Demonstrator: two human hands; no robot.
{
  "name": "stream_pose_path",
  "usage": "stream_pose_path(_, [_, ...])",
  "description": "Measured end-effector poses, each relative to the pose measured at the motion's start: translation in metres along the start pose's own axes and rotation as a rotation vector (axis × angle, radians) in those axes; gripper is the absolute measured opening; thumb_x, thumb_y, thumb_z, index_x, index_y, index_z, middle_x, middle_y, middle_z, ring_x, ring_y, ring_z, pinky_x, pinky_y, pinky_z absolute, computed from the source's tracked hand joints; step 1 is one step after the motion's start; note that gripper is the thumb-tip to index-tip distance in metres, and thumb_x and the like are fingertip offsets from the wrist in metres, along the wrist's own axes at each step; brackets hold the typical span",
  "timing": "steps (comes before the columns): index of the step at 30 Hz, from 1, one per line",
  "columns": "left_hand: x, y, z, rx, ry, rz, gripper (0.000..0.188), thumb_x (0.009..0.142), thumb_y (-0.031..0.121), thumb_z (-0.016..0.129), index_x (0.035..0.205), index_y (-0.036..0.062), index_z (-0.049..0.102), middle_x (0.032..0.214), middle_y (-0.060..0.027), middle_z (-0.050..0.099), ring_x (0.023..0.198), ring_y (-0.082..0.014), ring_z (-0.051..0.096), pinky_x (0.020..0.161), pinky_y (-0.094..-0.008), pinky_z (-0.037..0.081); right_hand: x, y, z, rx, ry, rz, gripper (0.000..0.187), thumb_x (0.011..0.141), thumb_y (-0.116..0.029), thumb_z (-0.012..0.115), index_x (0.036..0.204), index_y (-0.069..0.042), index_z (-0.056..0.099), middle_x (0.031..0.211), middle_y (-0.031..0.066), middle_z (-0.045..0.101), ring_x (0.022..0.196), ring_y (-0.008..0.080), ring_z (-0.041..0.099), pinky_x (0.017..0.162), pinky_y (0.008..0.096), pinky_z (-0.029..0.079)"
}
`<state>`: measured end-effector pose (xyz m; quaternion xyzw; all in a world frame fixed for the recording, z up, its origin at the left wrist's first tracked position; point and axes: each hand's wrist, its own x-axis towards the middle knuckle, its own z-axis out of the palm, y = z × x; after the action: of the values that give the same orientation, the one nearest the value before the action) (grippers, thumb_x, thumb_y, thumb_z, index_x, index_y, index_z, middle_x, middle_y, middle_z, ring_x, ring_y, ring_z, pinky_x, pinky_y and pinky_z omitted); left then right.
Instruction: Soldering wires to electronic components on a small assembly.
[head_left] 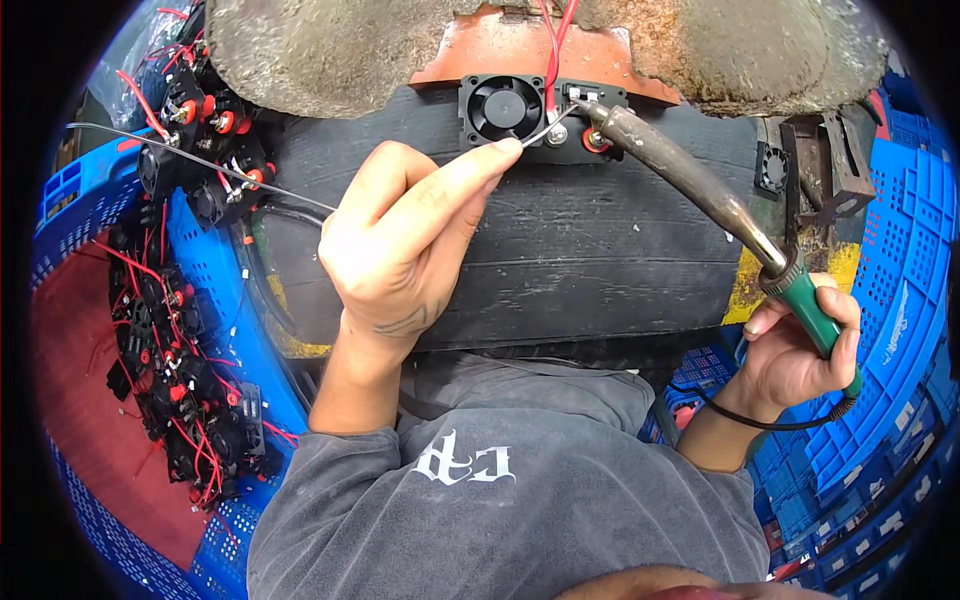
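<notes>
Between thumb and fingers, my left hand (410, 225) pinches a thin solder wire (250, 180) whose tip bends toward the right part of a black panel. My right hand (800, 350) grips the green handle of a soldering iron (690, 180). The iron's tip rests at the white terminals near the panel's top right. This black fan panel (545, 150) carries a small square fan (503, 107) on its left, a metal stud and a red-ringed socket. Red wires (560, 50) run up from it. Whether solder and iron tip touch cannot be told.
Black workbench (590, 260) with yellow corners lies before me. Worn grey pads and an orange-brown board (440, 65) are behind the panel. Blue crates with several wired fan panels (180, 370) stand at left. A loose small fan (772, 167) and metal bracket (845, 165) sit at right.
</notes>
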<state>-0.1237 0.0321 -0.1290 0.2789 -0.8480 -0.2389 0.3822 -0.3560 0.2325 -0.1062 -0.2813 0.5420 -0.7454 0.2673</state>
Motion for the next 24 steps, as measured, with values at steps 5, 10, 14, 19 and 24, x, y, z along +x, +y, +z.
stream_pose_path(5, [0.0, 0.001, -0.001, 0.014, -0.01, -0.017, 0.036, 0.068, -0.003, 0.077, 0.102, 0.008, 0.076, 0.065, -0.002, 0.048, 0.054, -0.0109, 0.048, 0.047, -0.0242, 0.039, 0.0, 0.0, 0.002, -0.007, 0.006, -0.001, 0.051, 0.098, -0.042, 0.036, 0.106, 0.002, 0.061, 0.084, 0.0216, 0.058, 0.051, 0.0258, 0.058, 0.042, 0.0309, 0.049])
stream_pose_path(10, [0.0, -0.001, 0.001, 0.009, 0.003, -0.012, 0.036, 0.068, -0.004, 0.077, 0.102, 0.0076, 0.076, 0.065, -0.0026, 0.049, 0.053, -0.0112, 0.048, 0.047, -0.0244, 0.04, 0.002, 0.001, 0.002, -0.003, -0.006, 0.002, 0.051, 0.098, -0.042, 0.036, 0.106, 0.002, 0.061, 0.085, 0.022, 0.058, 0.05, 0.0257, 0.058, 0.041, 0.0305, 0.049])
stream_pose_path(14, [0.002, -0.002, 0.004, -0.009, 0.015, -0.013, 0.035, 0.069, -0.004, 0.076, 0.102, 0.0068, 0.075, 0.065, -0.0031, 0.05, 0.053, -0.0115, 0.049, 0.048, -0.0247, 0.041, 0.004, 0.002, 0.003, 0.007, -0.009, 0.002, 0.051, 0.097, -0.041, 0.036, 0.107, 0.003, 0.06, 0.085, 0.0224, 0.058, 0.051, 0.0255, 0.058, 0.041, 0.0303, 0.049])
stream_pose_path(19, [0.002, -0.002, 0.007, -0.016, 0.017, -0.016, 0.033, 0.071, -0.003, 0.076, 0.103, 0.0061, 0.075, 0.065, -0.003, 0.05, 0.053, -0.0118, 0.049, 0.048, -0.0247, 0.041, 0.005, 0.002, 0.002, 0.012, -0.006, 0.009, 0.051, 0.097, -0.041, 0.037, 0.107, 0.003, 0.06, 0.087, 0.0223, 0.059, 0.052, 0.0257, 0.059, 0.041, 0.0304, 0.049])
stream_pose_path(24, [0.001, -0.004, 0.009, -0.021, 0.029, -0.009, 0.033, 0.071, -0.003, 0.076, 0.103, 0.0065, 0.075, 0.065, -0.003, 0.05, 0.053, -0.0119, 0.049, 0.048, -0.0249, 0.041, 0.005, 0.002, 0.001, 0.006, 0.026, 0.018, 0.051, 0.096, -0.041, 0.038, 0.106, 0.003, 0.061, 0.09, 0.022, 0.06, 0.053, 0.026, 0.059, 0.041, 0.0306, 0.049])
